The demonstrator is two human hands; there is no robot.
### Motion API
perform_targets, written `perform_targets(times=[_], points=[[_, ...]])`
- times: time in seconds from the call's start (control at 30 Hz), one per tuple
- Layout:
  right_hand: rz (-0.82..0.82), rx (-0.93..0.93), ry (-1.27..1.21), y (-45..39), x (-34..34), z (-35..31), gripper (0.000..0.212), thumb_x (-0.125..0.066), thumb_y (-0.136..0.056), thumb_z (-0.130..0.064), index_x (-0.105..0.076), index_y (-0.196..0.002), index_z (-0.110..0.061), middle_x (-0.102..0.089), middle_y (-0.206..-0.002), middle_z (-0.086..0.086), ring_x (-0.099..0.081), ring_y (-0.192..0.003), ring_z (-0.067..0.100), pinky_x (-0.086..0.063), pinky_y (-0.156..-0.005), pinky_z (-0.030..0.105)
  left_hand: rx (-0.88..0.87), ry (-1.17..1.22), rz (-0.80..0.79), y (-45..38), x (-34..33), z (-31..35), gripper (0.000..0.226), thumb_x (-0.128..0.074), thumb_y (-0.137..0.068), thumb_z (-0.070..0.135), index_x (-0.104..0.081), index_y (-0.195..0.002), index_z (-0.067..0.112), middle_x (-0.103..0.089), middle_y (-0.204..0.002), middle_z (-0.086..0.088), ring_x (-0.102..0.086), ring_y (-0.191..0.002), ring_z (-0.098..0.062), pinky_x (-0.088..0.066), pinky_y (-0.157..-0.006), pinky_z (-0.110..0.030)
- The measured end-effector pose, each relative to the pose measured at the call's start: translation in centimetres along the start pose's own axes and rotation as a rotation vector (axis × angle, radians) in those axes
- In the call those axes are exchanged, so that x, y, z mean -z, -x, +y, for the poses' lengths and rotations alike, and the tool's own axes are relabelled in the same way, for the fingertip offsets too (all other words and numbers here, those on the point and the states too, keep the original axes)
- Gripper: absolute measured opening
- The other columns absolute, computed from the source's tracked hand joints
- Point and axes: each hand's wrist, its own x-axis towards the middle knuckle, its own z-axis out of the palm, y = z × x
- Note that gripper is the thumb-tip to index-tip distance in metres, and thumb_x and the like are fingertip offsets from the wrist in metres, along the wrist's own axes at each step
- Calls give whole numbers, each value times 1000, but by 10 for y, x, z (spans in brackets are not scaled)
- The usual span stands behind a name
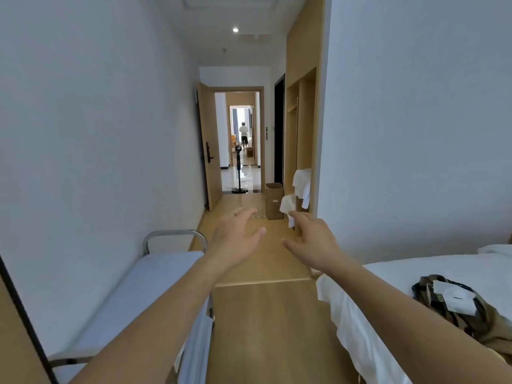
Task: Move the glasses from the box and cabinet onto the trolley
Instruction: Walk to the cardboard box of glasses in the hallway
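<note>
1. Both arms reach forward; left hand [238, 234] and right hand [313, 239] each have a spread grip, holding nothing
2. Trolley [155, 278] stands at the left wall, its top bare, so by my reading no glasses have been moved yet
3. Bed [388, 275] with a bag [454, 303] narrows the passage on the right
4. Glasses [259, 214] seem to sit on the floor beside the box [274, 200]; cabinet [300, 128] just behind
5. Fan [239, 173] stands in the doorway
</note>
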Motion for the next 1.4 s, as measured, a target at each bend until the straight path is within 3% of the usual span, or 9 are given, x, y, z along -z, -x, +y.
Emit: perform_targets(times=[0.33,0.57,1.0,1.4], points=[[-54,-10,-20,-78,-17,63,78,-66,-87,-47,-34,-155,-27,-42,-157,2,-38,-142,29,-37,-113,45,43,-66,-26,-71,-52,-16,50,-64,-94,42,-52,-141,30,-51,-140,6,-44,-133,-17,-36,-102,-30],[-58,13,-45,-144,-26,118,75,-68,-89,-45,-34,-155,-29,-41,-157,1,-38,-143,27,-36,-114,47,81,-133,-29,-142,-96,-23,53,-62,-92,47,-51,-142,30,-49,-146,2,-44,-136,-20,-40,-112,-42],[-115,34,-66,-229,-38,196,76,-67,-90,-43,-33,-155,-27,-41,-157,1,-36,-144,29,-36,-113,47,114,-174,-54,-233,-164,-21,53,-62,-95,43,-50,-144,26,-49,-148,-2,-44,-137,-23,-40,-111,-40],[-165,-16,-47,-304,-101,218,76,-67,-90,-44,-33,-156,-27,-40,-158,2,-36,-144,27,-35,-113,45,120,-132,-98,-306,-202,-90,52,-63,-93,41,-51,-142,26,-50,-143,0,-42,-136,-22,-38,-112,-40]])
